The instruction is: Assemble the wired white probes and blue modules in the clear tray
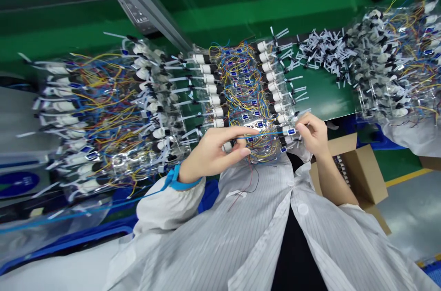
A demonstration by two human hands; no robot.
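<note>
Holds blue wire (265, 135) in half-curled left hand (218, 152), thumb off index; pinches, apparently, edge of blue-and-white tag (291, 131) with right hand (315, 134), just above middle batch (246, 82). Keep wire lightly taut; avoid snagging neighbours. Count: two hands, one stretched wire, one pinched tag, three wired batches on worktop (320, 96); heaped white strips (325, 52) uncountable.
</note>
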